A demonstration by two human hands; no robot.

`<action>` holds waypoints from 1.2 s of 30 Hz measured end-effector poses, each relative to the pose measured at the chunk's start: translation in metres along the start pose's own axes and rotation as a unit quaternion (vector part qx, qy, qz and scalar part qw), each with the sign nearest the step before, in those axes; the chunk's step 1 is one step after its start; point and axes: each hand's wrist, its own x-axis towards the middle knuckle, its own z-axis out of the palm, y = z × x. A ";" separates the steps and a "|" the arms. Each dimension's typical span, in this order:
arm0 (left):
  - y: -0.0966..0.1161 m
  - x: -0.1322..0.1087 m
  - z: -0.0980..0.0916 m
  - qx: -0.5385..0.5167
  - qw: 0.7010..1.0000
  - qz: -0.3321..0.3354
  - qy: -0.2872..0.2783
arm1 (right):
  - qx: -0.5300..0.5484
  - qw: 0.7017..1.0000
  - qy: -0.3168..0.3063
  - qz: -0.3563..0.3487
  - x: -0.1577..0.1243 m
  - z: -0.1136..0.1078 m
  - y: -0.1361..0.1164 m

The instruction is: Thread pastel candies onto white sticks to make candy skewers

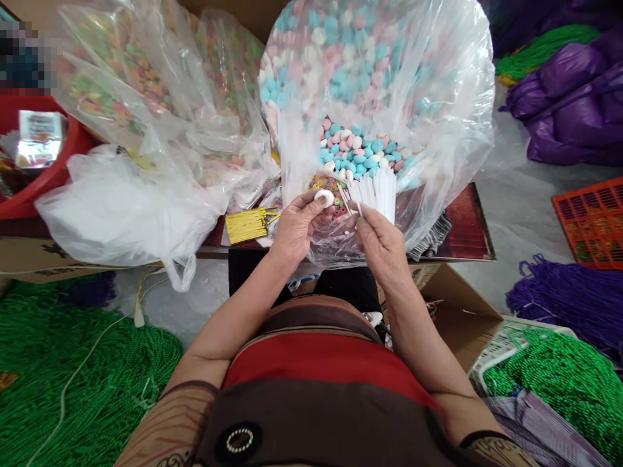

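My left hand (296,227) pinches a small white ring-shaped candy (324,196) between thumb and fingers. My right hand (379,243) is closed around a bunch of thin white sticks (374,191), which fan upward. Both hands meet at the mouth of a large clear plastic bag (438,130) filled with pink, blue and white candies (357,152). A small pile of multicoloured ring candies (325,184) lies just behind my left fingers.
More clear bags of mixed-colour candies (146,84) stand at the back left, with a white plastic bag (121,207) and gold twist ties (248,224) nearby. A red tub (29,188) sits far left. Green beads (73,376), purple bags (569,104) and an orange crate (594,220) surround me.
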 end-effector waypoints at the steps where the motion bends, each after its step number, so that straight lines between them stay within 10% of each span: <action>1: 0.000 0.000 0.000 -0.005 1.000 0.003 -0.003 | 0.015 1.000 0.000 0.008 -0.002 0.001 -0.001; 24: -0.002 -0.006 -0.004 0.062 0.992 0.104 -0.035 | -0.038 0.998 0.009 -0.059 -0.006 0.013 -0.017; 36: -0.006 -0.011 -0.014 0.372 0.894 0.248 0.003 | -0.143 0.988 -0.045 -0.045 0.001 0.000 0.015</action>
